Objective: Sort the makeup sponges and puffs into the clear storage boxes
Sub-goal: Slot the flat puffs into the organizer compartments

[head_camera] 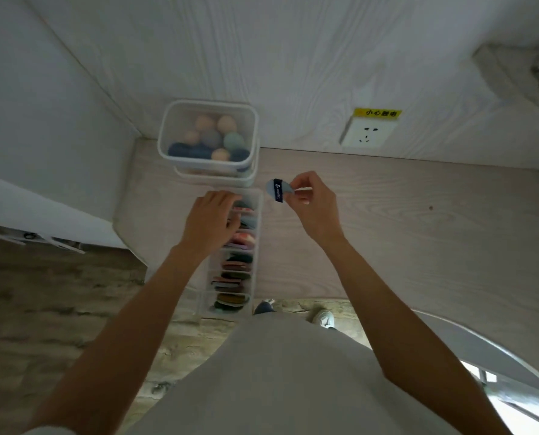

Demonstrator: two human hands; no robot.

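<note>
My right hand pinches a small light-blue puff with a dark ribbon band, held just above the table to the right of a long clear divided box. That box holds several flat puffs in pink, green and dark colours, standing in its compartments. My left hand rests over the far compartments of this box, fingers curled down among the puffs; whether it holds one is hidden. Behind it stand two stacked clear boxes; the top one holds several egg-shaped sponges in peach, blue and green.
The pale wood table stretches to the right. A wall socket with a yellow label sits on the back wall. The table's front edge runs near my body, with floor and a shoe below. A white wall closes the left side.
</note>
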